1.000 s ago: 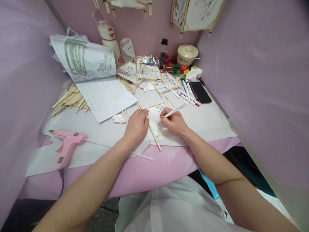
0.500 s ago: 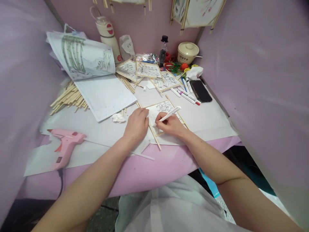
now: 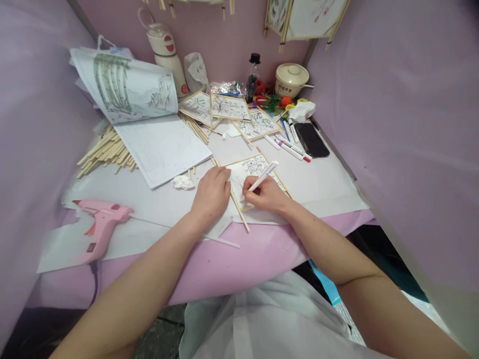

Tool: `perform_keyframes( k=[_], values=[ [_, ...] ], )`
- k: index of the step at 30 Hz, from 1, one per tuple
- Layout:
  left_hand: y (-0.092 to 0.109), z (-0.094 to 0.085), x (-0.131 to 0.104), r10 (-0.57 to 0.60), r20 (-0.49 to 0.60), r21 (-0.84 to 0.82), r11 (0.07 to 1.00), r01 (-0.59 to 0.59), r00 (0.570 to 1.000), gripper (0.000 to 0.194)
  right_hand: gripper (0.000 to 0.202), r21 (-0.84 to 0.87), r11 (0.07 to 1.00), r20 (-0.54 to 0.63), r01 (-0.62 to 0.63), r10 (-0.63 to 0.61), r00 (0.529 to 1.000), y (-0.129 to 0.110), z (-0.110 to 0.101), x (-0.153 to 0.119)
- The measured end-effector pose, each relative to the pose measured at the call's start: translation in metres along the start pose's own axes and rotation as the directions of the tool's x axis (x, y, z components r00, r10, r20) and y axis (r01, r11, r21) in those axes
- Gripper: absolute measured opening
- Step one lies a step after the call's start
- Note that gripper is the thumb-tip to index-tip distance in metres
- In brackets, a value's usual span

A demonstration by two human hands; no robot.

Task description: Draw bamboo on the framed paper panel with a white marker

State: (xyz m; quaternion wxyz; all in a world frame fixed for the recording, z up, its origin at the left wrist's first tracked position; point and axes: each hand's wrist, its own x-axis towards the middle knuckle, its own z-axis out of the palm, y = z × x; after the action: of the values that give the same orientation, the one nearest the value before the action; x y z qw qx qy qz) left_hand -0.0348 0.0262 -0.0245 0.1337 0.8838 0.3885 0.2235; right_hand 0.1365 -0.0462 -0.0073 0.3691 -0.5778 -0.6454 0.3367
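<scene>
A white marker pen (image 3: pixel 265 174) is pinched in my right hand (image 3: pixel 270 194), its lower end at the near-left part of a stick-framed paper panel (image 3: pixel 236 178). Dark line drawing covers the panel's far and right parts. My left hand (image 3: pixel 211 193) lies flat, fingers together, along the panel's left edge. Part of the frame is hidden under both hands. A thin wooden stick (image 3: pixel 241 215) of the frame juts out toward me between the hands.
Left stand a pink glue gun (image 3: pixel 107 219), a pile of sticks (image 3: pixel 107 152) and an open drawing pad (image 3: pixel 164 147). Crumpled tissue (image 3: pixel 183 182) lies by my left hand. Behind are drawn panels (image 3: pixel 230 107), a bottle (image 3: pixel 170 60) and a lidded pot (image 3: pixel 291 80); right, markers (image 3: pixel 290 149) and a phone (image 3: pixel 312 140).
My right hand has shifted slightly toward the right and near side, and the marker pen stands a little steeper. My left hand stays in place on the panel.
</scene>
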Motion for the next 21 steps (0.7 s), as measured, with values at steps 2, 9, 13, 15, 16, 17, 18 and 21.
perform_keyframes(
  k=[2, 9, 13, 15, 16, 17, 18, 21],
  values=[
    [0.0004, -0.0004, 0.0001, -0.005, 0.005, 0.003, 1.000, 0.005, 1.000, 0.038, 0.006, -0.012, 1.000, 0.022, 0.007, -0.006, 1.000, -0.0007, -0.0005, -0.0002],
    [0.0009, -0.0014, 0.0005, 0.009, -0.002, 0.010, 1.000, -0.009, 1.000, 0.038, 0.006, -0.003, 1.000, 0.037, 0.011, -0.010, 0.999, -0.0028, -0.0022, -0.0015],
    [0.0002, -0.0010, 0.0008, 0.013, -0.002, 0.011, 1.000, -0.013, 1.000, 0.037, 0.006, 0.023, 1.000, -0.005, 0.009, -0.009, 1.000, -0.0018, -0.0020, -0.0006],
    [-0.0002, -0.0007, 0.0006, 0.009, 0.001, 0.010, 1.000, -0.009, 1.000, 0.037, 0.006, 0.000, 1.000, -0.056, 0.028, -0.028, 0.998, -0.0007, -0.0013, 0.0006],
    [-0.0003, -0.0006, 0.0004, 0.008, 0.002, 0.008, 1.000, -0.008, 1.000, 0.037, 0.007, -0.019, 0.999, -0.074, 0.039, -0.041, 0.996, -0.0001, -0.0009, 0.0012],
    [-0.0003, -0.0005, 0.0002, 0.006, 0.003, 0.007, 1.000, -0.006, 1.000, 0.037, 0.008, -0.039, 0.998, -0.082, 0.050, -0.053, 0.995, 0.0006, -0.0004, 0.0017],
    [-0.0003, -0.0006, 0.0001, 0.006, 0.004, 0.006, 1.000, -0.006, 1.000, 0.037, 0.008, -0.056, 0.997, -0.084, 0.056, -0.061, 0.995, 0.0011, -0.0001, 0.0022],
    [0.0001, -0.0009, -0.0001, 0.006, 0.002, 0.004, 1.000, -0.006, 1.000, 0.037, 0.008, -0.073, 0.996, -0.077, 0.048, -0.053, 0.996, 0.0019, 0.0003, 0.0026]
  ],
)
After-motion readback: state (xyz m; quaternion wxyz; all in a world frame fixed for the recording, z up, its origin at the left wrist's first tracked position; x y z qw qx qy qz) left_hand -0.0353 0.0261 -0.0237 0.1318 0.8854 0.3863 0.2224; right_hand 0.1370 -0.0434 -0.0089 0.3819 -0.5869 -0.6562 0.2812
